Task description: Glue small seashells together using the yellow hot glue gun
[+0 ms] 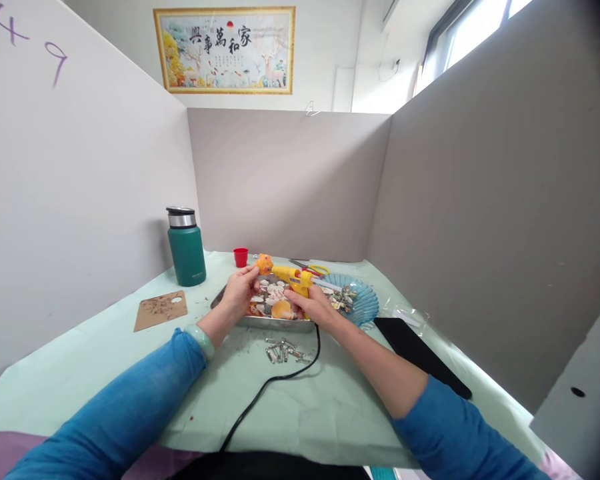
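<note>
Between the fingertips of my left hand (pixel 242 289) is a small orange piece (pixel 265 264), perhaps a shell; its exact kind is too small to tell. My right hand (pixel 312 305) is wrapped round the handle of a yellow hot glue gun (pixel 289 274), whose nozzle points left and meets or nearly meets the orange piece. A pale glue stick (pixel 326 284) sticks out of its back end. Below both hands lies a metal tray (pixel 275 324) holding shells (pixel 282 309). From the gun a black cord (pixel 275 378) runs down to the table's front edge.
Several metal clips (pixel 283 351) lie before the tray. A blue plate (pixel 365 301) with small shells stands right, scissors (pixel 318 269) behind it. Also around are a red cup (pixel 241 257), a green bottle (pixel 187 250), brown card (pixel 161 311) and a black flat strip (pixel 420 355). Partitions enclose the table.
</note>
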`<action>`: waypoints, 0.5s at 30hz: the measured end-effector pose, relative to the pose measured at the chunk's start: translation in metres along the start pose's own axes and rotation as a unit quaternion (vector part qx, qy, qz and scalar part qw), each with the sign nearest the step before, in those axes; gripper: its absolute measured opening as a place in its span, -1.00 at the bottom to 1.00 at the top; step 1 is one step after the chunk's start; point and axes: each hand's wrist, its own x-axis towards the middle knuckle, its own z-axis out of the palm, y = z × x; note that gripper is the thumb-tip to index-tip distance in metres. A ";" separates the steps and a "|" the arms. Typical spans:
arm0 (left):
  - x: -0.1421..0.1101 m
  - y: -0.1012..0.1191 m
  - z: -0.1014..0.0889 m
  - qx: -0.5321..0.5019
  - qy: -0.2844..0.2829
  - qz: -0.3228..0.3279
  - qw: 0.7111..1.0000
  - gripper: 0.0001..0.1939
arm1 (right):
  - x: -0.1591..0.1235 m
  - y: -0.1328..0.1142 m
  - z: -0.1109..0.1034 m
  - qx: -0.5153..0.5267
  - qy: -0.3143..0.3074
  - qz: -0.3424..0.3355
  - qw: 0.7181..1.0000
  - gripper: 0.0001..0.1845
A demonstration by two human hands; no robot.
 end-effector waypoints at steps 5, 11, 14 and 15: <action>0.001 0.000 0.000 -0.016 0.005 0.004 1.000 -0.73 | -0.001 -0.003 0.000 -0.017 0.001 0.004 1.000 -0.65; 0.003 -0.001 -0.001 -0.011 0.010 0.010 1.000 -0.74 | 0.002 0.007 -0.001 0.008 0.010 -0.011 1.000 -0.66; 0.001 -0.001 0.000 -0.005 0.007 0.007 1.000 -0.75 | 0.003 0.008 -0.001 0.011 0.007 -0.014 1.000 -0.66; 0.001 0.000 0.000 -0.002 0.005 0.007 1.000 -0.75 | 0.002 0.007 -0.001 0.012 0.007 -0.012 1.000 -0.66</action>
